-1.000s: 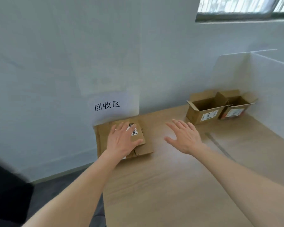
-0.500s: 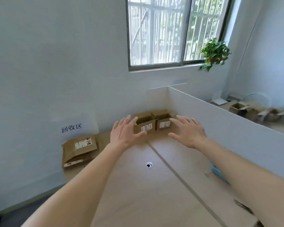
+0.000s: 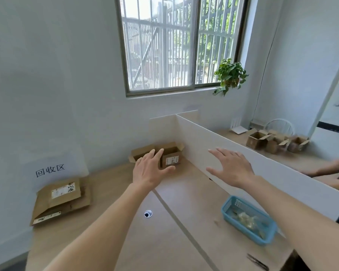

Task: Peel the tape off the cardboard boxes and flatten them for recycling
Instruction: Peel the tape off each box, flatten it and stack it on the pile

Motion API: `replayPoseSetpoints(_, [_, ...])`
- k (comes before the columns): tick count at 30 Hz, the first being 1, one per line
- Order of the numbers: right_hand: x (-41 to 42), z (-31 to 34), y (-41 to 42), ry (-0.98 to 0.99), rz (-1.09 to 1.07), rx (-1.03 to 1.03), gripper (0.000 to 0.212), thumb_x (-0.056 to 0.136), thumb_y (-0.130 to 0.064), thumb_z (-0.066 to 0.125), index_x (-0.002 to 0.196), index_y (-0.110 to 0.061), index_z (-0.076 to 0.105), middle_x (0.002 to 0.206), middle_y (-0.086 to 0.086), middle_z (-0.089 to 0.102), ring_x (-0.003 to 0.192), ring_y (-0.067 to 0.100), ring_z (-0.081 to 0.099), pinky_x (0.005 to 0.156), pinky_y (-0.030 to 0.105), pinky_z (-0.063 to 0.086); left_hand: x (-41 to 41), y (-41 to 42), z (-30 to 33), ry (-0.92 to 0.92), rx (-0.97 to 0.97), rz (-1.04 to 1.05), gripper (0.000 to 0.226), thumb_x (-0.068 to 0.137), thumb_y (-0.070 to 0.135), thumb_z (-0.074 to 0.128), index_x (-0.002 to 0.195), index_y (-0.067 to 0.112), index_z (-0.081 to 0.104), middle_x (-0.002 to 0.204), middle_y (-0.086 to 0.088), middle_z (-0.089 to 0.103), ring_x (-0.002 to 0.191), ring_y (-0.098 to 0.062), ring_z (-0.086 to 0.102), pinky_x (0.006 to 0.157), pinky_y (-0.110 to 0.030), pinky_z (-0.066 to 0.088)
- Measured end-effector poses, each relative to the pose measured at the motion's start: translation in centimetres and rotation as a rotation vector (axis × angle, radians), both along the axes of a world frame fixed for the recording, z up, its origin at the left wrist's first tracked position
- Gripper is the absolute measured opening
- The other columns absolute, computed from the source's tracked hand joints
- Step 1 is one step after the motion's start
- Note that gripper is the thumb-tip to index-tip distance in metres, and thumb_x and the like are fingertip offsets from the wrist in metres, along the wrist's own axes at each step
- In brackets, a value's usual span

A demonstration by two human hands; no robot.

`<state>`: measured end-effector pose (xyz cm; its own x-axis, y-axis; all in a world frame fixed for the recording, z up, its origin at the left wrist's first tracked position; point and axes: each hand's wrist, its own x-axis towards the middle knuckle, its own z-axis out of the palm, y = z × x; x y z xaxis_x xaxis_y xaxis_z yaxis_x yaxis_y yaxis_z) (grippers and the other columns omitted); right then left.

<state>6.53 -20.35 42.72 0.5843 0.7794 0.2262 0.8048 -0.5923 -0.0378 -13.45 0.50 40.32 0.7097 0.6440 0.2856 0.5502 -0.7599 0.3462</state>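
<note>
Hands first: I see my left hand (image 3: 152, 169) and right hand (image 3: 230, 168) both stretched forward with fingers straight and spread, holding nothing, hovering above the tabletop (image 3: 110, 192). I judge they are reaching for the two open boxes (image 3: 171, 158) at the centre of the frame, which sit side by side against the back wall, tucked into the corner made by the white divider (image 3: 233, 153). The left hand partly covers the left one; the right one shows a white label on its front. Both have their flaps up, so I take them as not yet flattened.

At lower left, under a paper sign (image 3: 50, 170) on the wall, lies a pile of flattened cardboard (image 3: 61, 200), probably the drop spot for finished pieces; I cannot count its layers. One blue basket (image 3: 249, 220) at lower right holds crumpled clear scraps, likely peeled tape. Beyond the divider, upper right, I count at least three more open boxes, and another person's arm.
</note>
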Motion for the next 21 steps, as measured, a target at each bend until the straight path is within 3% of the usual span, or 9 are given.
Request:
replayPoseSetpoints(12, [11.1, -2.1, 12.3, 0.101, 0.095, -0.049, 0.068, 0.095, -0.066, 0.045, 0.156, -0.042, 0.024, 0.162, -0.011, 0.030, 0.145, 0.017, 0.035, 0.116, 0.036, 0.027, 9.3, 10.8, -3.8, -0.004, -0.069, 0.175, 0.083, 0.091, 0.073, 0.049, 0.159, 0.030, 0.030, 0.164, -0.003, 0.032, 0.151, -0.021, 0.030, 0.121, -0.038, 0.025])
replayPoseSetpoints(17, [13.4, -6.1, 18.3, 0.179, 0.148, -0.092, 0.069, 0.094, -0.067, 0.047, 0.155, -0.043, 0.026, 0.162, -0.015, 0.030, 0.144, 0.017, 0.035, 0.112, 0.036, 0.033, 10.8, 14.7, -7.8, 0.034, -0.127, 0.231, 0.085, 0.090, 0.074, 0.050, 0.159, 0.027, 0.031, 0.165, 0.000, 0.031, 0.151, -0.019, 0.029, 0.121, -0.038, 0.025])
replayPoseSetpoints(21, [15.3, -11.3, 23.8, 0.262, 0.215, -0.140, 0.072, 0.094, -0.066, 0.049, 0.157, -0.040, 0.025, 0.163, -0.012, 0.029, 0.147, 0.016, 0.033, 0.117, 0.037, 0.029, 12.1, 18.1, -12.7, 0.075, -0.175, 0.269, 0.089, 0.088, 0.078, 0.049, 0.159, 0.028, 0.030, 0.165, 0.000, 0.030, 0.151, -0.018, 0.029, 0.121, -0.037, 0.025])
